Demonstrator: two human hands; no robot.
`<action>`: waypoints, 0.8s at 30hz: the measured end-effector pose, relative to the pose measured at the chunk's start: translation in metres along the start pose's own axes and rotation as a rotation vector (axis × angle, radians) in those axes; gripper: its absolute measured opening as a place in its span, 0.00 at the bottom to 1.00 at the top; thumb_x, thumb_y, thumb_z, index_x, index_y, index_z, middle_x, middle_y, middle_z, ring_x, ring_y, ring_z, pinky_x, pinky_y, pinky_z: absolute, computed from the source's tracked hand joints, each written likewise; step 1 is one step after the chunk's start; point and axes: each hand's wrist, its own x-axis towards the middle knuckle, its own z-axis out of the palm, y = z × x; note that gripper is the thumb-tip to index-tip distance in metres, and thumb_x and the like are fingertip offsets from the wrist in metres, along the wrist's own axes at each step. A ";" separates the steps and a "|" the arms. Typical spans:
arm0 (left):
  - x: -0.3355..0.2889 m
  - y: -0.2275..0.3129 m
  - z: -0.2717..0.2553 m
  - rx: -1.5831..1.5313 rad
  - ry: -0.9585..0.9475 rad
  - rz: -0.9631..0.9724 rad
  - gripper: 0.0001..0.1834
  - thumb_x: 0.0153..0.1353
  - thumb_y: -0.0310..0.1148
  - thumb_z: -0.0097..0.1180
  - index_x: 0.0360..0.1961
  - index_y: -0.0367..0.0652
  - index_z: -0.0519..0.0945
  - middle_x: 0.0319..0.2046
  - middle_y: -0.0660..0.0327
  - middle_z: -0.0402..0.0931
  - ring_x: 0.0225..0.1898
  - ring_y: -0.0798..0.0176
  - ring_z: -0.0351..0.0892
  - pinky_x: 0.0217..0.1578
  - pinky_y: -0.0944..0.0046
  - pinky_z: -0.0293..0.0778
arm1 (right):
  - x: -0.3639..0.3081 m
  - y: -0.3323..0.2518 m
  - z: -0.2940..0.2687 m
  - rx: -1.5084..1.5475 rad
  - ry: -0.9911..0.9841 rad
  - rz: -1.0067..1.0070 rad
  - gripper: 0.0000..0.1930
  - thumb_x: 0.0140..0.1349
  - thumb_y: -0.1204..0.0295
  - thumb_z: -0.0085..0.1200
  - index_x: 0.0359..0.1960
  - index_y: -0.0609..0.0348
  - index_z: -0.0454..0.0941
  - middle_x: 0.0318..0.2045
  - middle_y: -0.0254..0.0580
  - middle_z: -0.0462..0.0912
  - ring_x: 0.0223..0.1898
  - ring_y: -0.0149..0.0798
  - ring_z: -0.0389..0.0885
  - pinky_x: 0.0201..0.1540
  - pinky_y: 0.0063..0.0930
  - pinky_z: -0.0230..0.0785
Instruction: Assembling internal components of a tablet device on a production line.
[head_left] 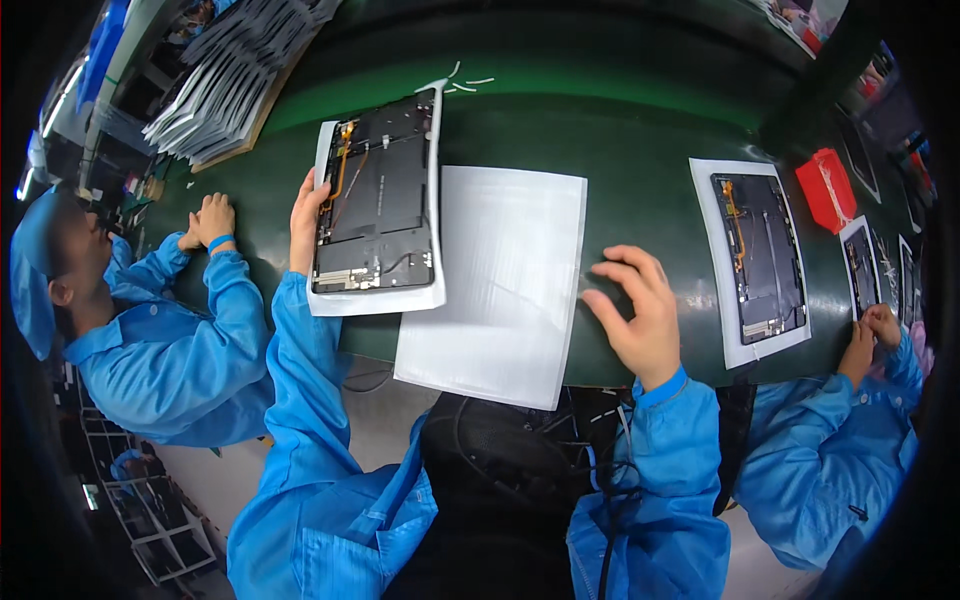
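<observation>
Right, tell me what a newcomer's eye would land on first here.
Probably the open black device held up by the left hand, left of centre. Next, the plain white sheet in the middle, overhanging the front edge of the green table, and the bright red box toward the right.

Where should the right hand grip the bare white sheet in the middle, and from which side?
Likely the near edge of the white sheet, toward its right corner, coming from the person's side: it lies flat but overhangs the green table there, leaving the underside reachable. The right hand is open just beside its right edge.
</observation>
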 end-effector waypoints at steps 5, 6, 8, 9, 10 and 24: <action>-0.015 0.000 0.004 0.013 -0.056 -0.014 0.34 0.73 0.32 0.53 0.77 0.37 0.63 0.59 0.47 0.81 0.52 0.55 0.89 0.52 0.58 0.87 | -0.006 -0.033 0.020 0.172 -0.012 0.018 0.08 0.61 0.76 0.68 0.42 0.62 0.88 0.55 0.50 0.83 0.56 0.56 0.83 0.58 0.45 0.76; -0.020 -0.005 0.018 -0.037 -0.074 -0.027 0.34 0.73 0.32 0.53 0.77 0.36 0.63 0.59 0.47 0.81 0.53 0.55 0.88 0.53 0.59 0.87 | -0.004 -0.040 0.026 0.339 -0.076 0.076 0.12 0.69 0.74 0.63 0.52 0.63 0.85 0.58 0.50 0.83 0.55 0.52 0.85 0.57 0.42 0.78; -0.030 -0.015 0.037 -0.092 -0.149 -0.096 0.34 0.72 0.33 0.52 0.77 0.35 0.63 0.61 0.47 0.80 0.55 0.55 0.87 0.55 0.58 0.86 | 0.004 -0.057 0.044 0.782 -0.178 0.347 0.17 0.76 0.68 0.57 0.61 0.63 0.79 0.59 0.47 0.83 0.56 0.48 0.85 0.59 0.41 0.79; -0.036 -0.019 0.047 -0.121 -0.157 -0.131 0.34 0.72 0.33 0.51 0.77 0.36 0.62 0.60 0.47 0.80 0.55 0.55 0.87 0.55 0.58 0.86 | 0.009 -0.063 0.052 0.998 -0.221 0.483 0.20 0.79 0.65 0.54 0.66 0.62 0.76 0.59 0.46 0.83 0.57 0.46 0.84 0.60 0.41 0.79; -0.047 -0.014 0.064 -0.146 -0.158 -0.160 0.34 0.72 0.34 0.51 0.77 0.36 0.62 0.60 0.47 0.80 0.55 0.55 0.87 0.55 0.57 0.86 | 0.015 -0.065 0.059 1.099 -0.259 0.603 0.22 0.80 0.62 0.51 0.68 0.62 0.73 0.60 0.45 0.82 0.57 0.44 0.84 0.60 0.41 0.79; -0.103 -0.024 0.130 -0.362 -0.157 -0.693 0.26 0.65 0.50 0.57 0.54 0.40 0.84 0.41 0.51 0.88 0.38 0.57 0.91 0.40 0.59 0.88 | -0.019 -0.045 0.040 1.464 -0.075 0.779 0.26 0.86 0.60 0.39 0.71 0.69 0.70 0.66 0.48 0.79 0.66 0.40 0.77 0.70 0.36 0.68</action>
